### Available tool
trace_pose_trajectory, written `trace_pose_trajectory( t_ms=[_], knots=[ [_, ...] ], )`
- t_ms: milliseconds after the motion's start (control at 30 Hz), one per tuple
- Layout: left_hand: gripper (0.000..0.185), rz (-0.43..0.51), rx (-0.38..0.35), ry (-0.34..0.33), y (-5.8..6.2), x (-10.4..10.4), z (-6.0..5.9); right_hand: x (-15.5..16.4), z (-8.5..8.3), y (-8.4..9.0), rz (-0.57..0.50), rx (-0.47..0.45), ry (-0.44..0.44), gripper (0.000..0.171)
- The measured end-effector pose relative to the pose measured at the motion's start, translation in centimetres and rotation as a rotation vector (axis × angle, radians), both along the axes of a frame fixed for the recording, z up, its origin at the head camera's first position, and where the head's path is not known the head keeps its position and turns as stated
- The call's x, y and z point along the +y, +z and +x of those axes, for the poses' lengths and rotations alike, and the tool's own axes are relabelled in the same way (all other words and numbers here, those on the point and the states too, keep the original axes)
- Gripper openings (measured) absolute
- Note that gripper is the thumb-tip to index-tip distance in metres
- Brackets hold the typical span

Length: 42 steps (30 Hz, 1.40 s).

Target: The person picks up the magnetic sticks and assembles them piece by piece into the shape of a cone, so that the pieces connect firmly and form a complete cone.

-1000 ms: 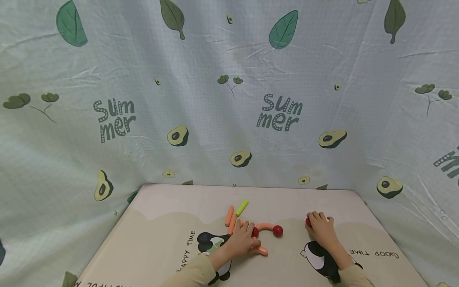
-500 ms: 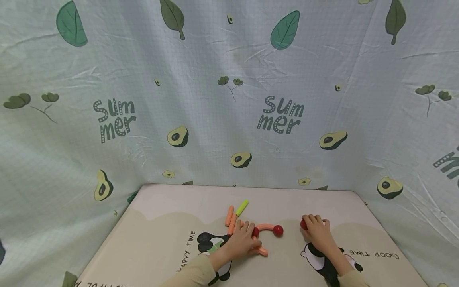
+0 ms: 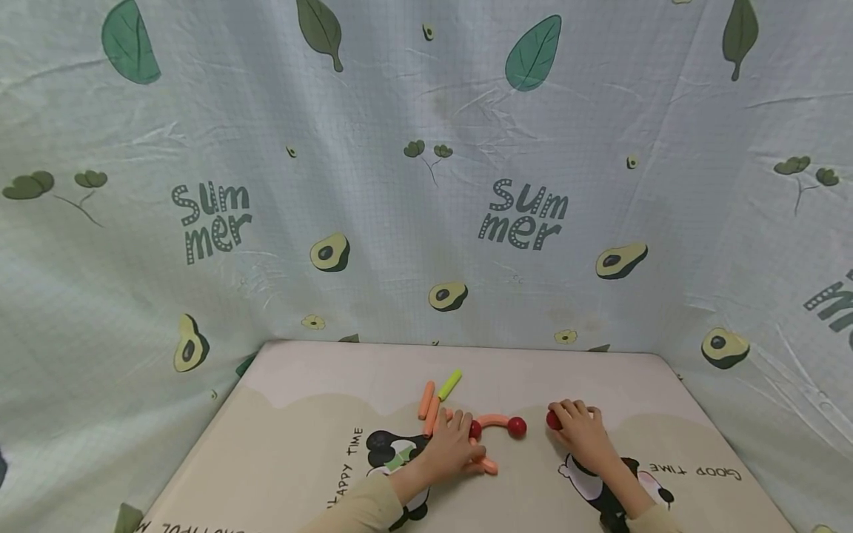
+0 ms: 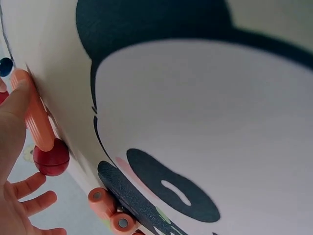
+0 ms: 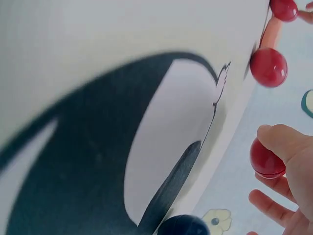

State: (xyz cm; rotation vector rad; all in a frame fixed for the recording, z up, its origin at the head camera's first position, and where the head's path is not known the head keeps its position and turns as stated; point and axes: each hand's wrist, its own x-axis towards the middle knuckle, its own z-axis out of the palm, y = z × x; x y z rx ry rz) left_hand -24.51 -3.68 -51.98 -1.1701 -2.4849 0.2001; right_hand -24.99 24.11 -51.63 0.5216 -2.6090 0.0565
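My left hand [image 3: 453, 444] rests at a cluster of orange magnetic rods and red balls. In the left wrist view its thumb lies on an orange rod [image 4: 36, 112], its fingers spread beyond; a red ball [image 4: 51, 157] touches the rod's end. The far fingertips are partly hidden in the head view. My right hand [image 3: 583, 437] grips a red ball [image 5: 266, 159] between thumb and fingers. To its left, another red ball [image 3: 516, 427] sits at the end of a curved orange rod [image 3: 493, 420], whose other end meets a red ball [image 3: 475, 430].
Beyond the left hand lie loose orange rods [image 3: 426, 400] and a yellow-green rod [image 3: 449, 386]. A dark blue round thing [image 5: 183, 226] shows low in the right wrist view. The printed table [image 3: 300, 385] ends at a patterned curtain [image 3: 373, 185].
My right hand has moved left with the red ball, closer to the curved rod's end ball. The left hand and the cluster have stayed in place.
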Motion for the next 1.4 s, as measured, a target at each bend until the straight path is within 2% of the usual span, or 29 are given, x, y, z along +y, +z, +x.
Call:
trace_pose_trajectory(
  t_ms=[333,433,667,900,1067,1200,1400],
  knots=[
    [0.022,0.006,-0.005,-0.032,0.1,-0.3,-0.1,-1.3,0.4,-0.2,0.019,-0.009,0.038,0.041],
    [0.018,-0.003,0.018,-0.034,0.1,-0.4,-0.2,-1.7,0.5,-0.4,0.02,0.011,0.06,0.041],
    [0.016,-0.019,0.066,-0.02,0.4,-0.6,0.0,-2.7,0.9,-0.8,0.037,0.064,0.101,0.04],
    [0.018,-0.041,0.04,0.013,0.3,-0.7,-0.2,-3.8,1.3,-1.1,0.061,0.016,0.115,0.04],
    [0.014,-0.043,0.077,0.012,0.3,-0.8,-0.4,-4.6,1.5,-0.9,0.09,0.053,0.156,0.041],
    [0.01,-0.009,0.11,-0.005,0.4,-0.9,-0.4,-5.2,1.6,-0.8,0.108,0.077,0.183,0.039],
    [0.01,0.02,0.147,-0.027,0.7,-1.0,-0.4,-6.1,1.7,-0.4,0.122,0.068,0.234,0.04]
  ],
)
